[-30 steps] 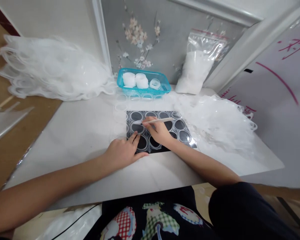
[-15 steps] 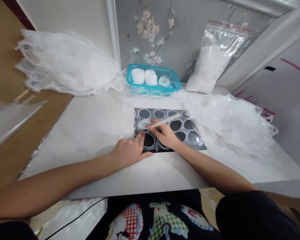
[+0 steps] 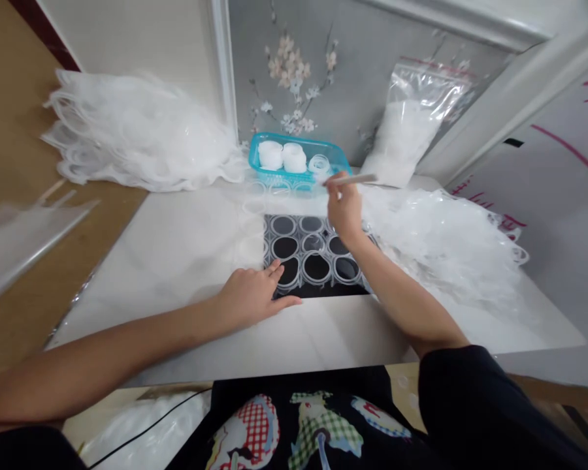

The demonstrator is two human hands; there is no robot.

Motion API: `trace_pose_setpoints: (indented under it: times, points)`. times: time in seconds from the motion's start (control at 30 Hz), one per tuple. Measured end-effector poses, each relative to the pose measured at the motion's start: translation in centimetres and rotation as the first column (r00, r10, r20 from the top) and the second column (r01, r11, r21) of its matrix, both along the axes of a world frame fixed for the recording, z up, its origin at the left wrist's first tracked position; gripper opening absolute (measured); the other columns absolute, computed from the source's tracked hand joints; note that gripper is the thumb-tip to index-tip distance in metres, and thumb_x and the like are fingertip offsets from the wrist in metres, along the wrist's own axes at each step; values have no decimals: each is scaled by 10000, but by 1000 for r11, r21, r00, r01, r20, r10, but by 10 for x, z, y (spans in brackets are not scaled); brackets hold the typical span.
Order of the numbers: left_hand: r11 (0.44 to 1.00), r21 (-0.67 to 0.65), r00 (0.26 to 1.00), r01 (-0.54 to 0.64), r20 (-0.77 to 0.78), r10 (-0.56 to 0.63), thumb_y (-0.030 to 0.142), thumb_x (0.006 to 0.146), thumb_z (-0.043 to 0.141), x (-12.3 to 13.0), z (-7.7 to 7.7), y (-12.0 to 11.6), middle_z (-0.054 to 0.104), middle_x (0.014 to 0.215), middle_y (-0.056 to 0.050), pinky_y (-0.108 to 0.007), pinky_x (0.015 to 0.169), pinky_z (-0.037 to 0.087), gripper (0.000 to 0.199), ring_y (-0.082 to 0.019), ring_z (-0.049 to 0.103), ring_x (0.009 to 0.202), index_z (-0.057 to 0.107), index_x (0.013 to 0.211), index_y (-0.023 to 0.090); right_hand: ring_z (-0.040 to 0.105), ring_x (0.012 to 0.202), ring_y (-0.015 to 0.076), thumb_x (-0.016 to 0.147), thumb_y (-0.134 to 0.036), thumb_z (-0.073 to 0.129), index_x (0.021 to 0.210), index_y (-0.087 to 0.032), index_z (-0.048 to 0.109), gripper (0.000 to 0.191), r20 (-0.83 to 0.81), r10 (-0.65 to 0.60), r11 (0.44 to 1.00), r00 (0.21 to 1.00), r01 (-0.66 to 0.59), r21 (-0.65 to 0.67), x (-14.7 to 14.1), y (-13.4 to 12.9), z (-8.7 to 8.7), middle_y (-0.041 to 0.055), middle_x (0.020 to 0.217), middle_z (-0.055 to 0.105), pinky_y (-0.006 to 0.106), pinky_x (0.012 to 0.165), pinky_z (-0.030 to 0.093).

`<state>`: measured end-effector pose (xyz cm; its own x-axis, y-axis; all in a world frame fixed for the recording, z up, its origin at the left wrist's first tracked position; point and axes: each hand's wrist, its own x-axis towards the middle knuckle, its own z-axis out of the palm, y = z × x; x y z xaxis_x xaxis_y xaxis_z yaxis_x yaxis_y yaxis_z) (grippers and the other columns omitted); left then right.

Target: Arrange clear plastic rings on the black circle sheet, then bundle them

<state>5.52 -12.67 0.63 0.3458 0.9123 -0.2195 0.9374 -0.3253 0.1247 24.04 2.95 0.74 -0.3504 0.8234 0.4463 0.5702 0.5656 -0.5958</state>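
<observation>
A black mat [image 3: 343,289] lies on the white table, with a clear sheet of round cut-outs [image 3: 300,251] over it. My left hand [image 3: 252,294] rests at the mat's lower left corner, fingers spread on the sheet. My right hand [image 3: 345,205] is raised over the mat's far edge, closed round a pale flat stick [image 3: 357,178]. Its fingertips are near the front right of a blue tray [image 3: 301,139]. In the tray stand white stacks of discs [image 3: 294,158] and a smaller loose stack of rings [image 3: 319,164].
Piled clear ring sheets lie at the left [image 3: 142,130] and at the right [image 3: 436,241]. A filled zip bag [image 3: 406,124] leans on the wall behind. More clear plastic [image 3: 24,241] is at the far left.
My right hand has moved up and away from the mat to the tray's front right with the stick. The small rings no longer show at the mat's left circle. My left hand stays put.
</observation>
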Motion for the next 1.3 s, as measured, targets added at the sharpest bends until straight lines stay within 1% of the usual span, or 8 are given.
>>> trace_pose_setpoints:
  times: [0.1,0.3,0.4,0.5,0.6,0.83,1.07,1.3]
  points:
    - [1000,22,999,10,31,-11,701,888,355,-6,4,7,575,1355,-115,-413,778,514,684,-326,674,993,576,1315,215,570,1008,256,943,-408,440,865,-275,576,206,-311,-203,979,929,194,-60,26,12,14,33,901,650,464,965,382]
    - [971,219,985,91,124,-120,461,975,386,8,11,60,656,1258,-21,-308,787,494,406,-217,650,1058,616,1239,256,642,672,192,858,-517,521,799,-224,516,298,-546,-265,935,795,73,-347,52,-24,-20,13,706,646,377,690,515]
    - [961,211,978,178,71,-196,379,953,444,25,11,94,675,1211,-17,-294,799,481,338,-214,642,1053,637,1206,267,690,701,196,796,-479,640,798,-231,520,275,-684,-318,758,656,-257,-600,52,-27,-33,7,755,703,385,723,549]
    - [951,127,956,283,48,-291,399,899,525,36,8,117,671,1179,-15,-285,794,472,310,-225,618,1075,655,1157,286,695,699,169,763,-359,723,799,-216,569,213,-718,-379,556,584,-477,-681,57,-22,-35,-5,720,705,345,756,554]
    - [949,65,936,309,154,-315,460,838,590,37,1,125,642,1180,-33,-287,785,465,381,-228,610,1045,634,1166,271,681,641,141,838,-279,657,789,-192,584,124,-692,-424,499,584,-487,-717,63,-16,-33,6,677,691,289,676,558]
    - [999,-28,869,28,495,-10,337,818,559,36,-15,130,665,917,-43,-306,765,456,150,-215,617,869,622,802,201,664,604,119,953,-209,498,755,-172,550,208,-566,-603,383,563,-419,-824,62,-12,-29,38,635,673,229,621,558]
    - [918,-251,545,-307,744,386,311,820,450,26,-23,147,578,606,-11,-207,412,373,159,-124,543,467,474,718,191,657,605,111,968,-170,452,728,-171,551,259,-521,-598,328,609,-408,-852,63,-15,-26,41,607,663,206,629,548]
    - [894,-236,247,-382,906,345,409,773,517,22,-1,138,639,857,-58,-183,461,413,232,-131,605,670,504,786,179,671,635,123,962,-183,471,749,-166,581,241,-567,-593,357,572,-444,-822,65,-20,-23,54,679,690,240,686,544]
